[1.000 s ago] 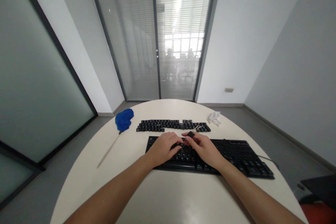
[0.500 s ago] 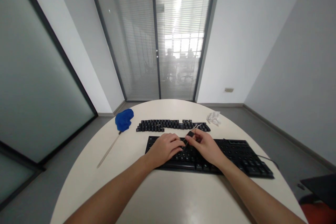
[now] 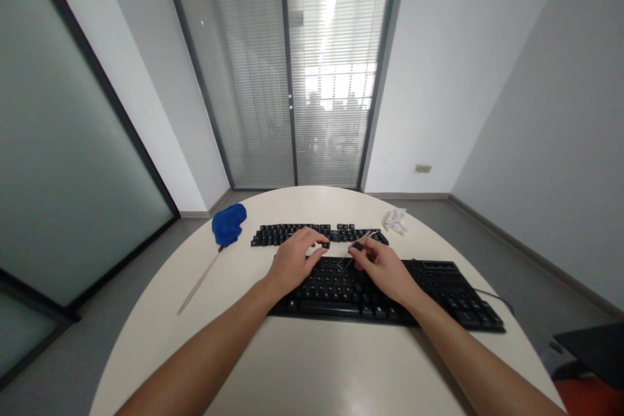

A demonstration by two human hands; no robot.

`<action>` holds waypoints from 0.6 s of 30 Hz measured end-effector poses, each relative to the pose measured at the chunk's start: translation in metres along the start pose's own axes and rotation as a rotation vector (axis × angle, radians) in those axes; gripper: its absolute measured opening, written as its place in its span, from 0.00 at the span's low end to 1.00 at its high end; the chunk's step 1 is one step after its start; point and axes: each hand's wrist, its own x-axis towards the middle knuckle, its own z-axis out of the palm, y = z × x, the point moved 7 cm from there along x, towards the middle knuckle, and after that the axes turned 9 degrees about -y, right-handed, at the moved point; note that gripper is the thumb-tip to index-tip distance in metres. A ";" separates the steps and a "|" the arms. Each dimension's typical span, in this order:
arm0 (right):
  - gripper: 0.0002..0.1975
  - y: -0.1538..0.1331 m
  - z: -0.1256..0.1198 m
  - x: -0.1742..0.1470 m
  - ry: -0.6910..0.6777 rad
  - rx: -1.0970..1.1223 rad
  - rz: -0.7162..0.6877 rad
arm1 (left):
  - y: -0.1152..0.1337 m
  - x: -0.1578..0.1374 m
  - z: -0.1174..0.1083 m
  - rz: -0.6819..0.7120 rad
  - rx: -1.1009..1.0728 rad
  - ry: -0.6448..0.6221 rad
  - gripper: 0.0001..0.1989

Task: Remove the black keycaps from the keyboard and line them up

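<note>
My left hand (image 3: 295,261) is just above the far left part of a black keyboard (image 3: 331,307), its thumb and forefinger closed on a small black keycap (image 3: 325,245). In my right hand (image 3: 383,268) is a keycap puller with a dark handle (image 3: 357,246); its thin wire ends point down and left over the keyboard's upper middle. Several rows of loose black keycaps (image 3: 273,234) lie on the table beyond the keyboard, close to my left fingertips. My left hand covers the keyboard's upper left corner.
A blue cloth duster (image 3: 228,224) with a pale stick lies on the left of the round white table (image 3: 312,364). Crumpled white tissue (image 3: 394,221) lies at the back right. The keyboard's cable (image 3: 494,298) runs off the right edge. A chair (image 3: 587,364) stands lower right.
My left hand has lifted from the keyboard and moved away from my right hand, up and left towards the loose keycaps, with a keycap in its fingers. My right hand has barely moved.
</note>
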 end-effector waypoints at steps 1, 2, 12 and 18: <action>0.15 0.000 -0.002 0.000 0.007 -0.016 -0.002 | -0.002 0.005 -0.010 -0.034 -0.008 0.037 0.06; 0.16 -0.001 -0.004 0.000 0.011 -0.030 -0.003 | -0.002 0.010 -0.020 -0.057 -0.013 0.080 0.06; 0.15 0.005 -0.004 0.000 0.007 -0.076 -0.004 | -0.024 0.026 -0.029 -0.197 0.145 0.027 0.05; 0.17 0.004 -0.005 -0.001 0.014 -0.098 -0.008 | -0.053 0.021 0.002 -0.271 0.322 -0.058 0.06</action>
